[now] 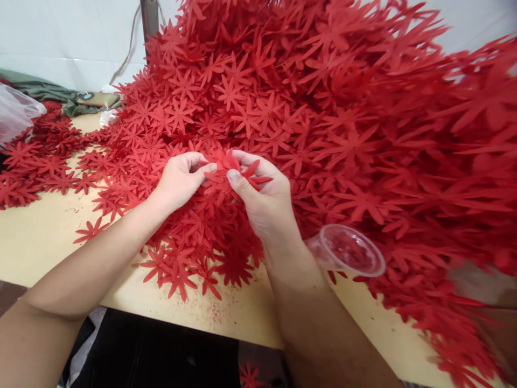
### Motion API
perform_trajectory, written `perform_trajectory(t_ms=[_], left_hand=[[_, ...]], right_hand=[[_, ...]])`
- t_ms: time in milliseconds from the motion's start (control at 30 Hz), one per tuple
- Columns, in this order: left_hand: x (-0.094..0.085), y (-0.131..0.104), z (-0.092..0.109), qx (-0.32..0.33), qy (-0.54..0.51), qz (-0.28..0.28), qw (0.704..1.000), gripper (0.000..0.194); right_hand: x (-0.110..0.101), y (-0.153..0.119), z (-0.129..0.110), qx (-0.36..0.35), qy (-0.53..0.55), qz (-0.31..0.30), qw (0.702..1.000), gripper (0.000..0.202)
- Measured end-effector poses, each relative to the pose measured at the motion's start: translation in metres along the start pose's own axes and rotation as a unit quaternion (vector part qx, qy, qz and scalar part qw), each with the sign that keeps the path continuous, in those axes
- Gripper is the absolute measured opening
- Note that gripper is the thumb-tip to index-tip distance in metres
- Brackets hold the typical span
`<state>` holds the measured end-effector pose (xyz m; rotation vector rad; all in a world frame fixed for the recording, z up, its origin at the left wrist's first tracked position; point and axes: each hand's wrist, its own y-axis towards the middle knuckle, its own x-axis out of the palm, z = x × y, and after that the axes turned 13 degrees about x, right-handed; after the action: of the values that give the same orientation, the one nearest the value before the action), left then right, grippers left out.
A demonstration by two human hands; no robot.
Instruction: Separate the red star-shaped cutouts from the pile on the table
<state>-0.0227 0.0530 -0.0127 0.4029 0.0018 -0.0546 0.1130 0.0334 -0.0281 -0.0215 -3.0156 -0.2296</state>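
Observation:
Both hands meet in the middle of the view around a red petalled piece (229, 163). My left hand (181, 175) pinches its left petals between thumb and fingers. On the other side my right hand (269, 194) grips it, thumb on top and fingers behind. Whether it is one layer or several cannot be made out. Just behind and beneath the hands rises a big heap of similar red star-shaped pieces (270, 113).
A clear plastic cup (351, 250) lies tilted right of my right forearm, with red bits inside. The pale tabletop (36, 237) carries loose red pieces and crumbs. At the left are a white plastic bag (18, 113) and green cloth (36, 86).

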Motion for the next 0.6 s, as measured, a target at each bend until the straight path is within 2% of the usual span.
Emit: perform_trajectory(t_ms=[167,300,467,600], left_hand=[[-0.001,-0.002,0.003,0.018,0.014,0.014,1.0,0.038],[0.001,-0.003,0.004,0.015,-0.002,-0.015,1.0,0.043],[0.006,-0.004,0.008,0.021,0.011,-0.027,0.999,0.045],[-0.002,0.001,0.003,0.054,0.032,0.022,0.998,0.047]], right_hand=[[0.001,-0.001,0.001,0.018,-0.001,-0.015,1.0,0.03],[0.001,-0.001,0.002,0.014,0.001,-0.018,1.0,0.022],[0.0,0.001,0.003,-0.013,-0.021,0.058,0.998,0.019],[-0.013,0.014,0.011,-0.021,0.007,0.154,0.988,0.023]])
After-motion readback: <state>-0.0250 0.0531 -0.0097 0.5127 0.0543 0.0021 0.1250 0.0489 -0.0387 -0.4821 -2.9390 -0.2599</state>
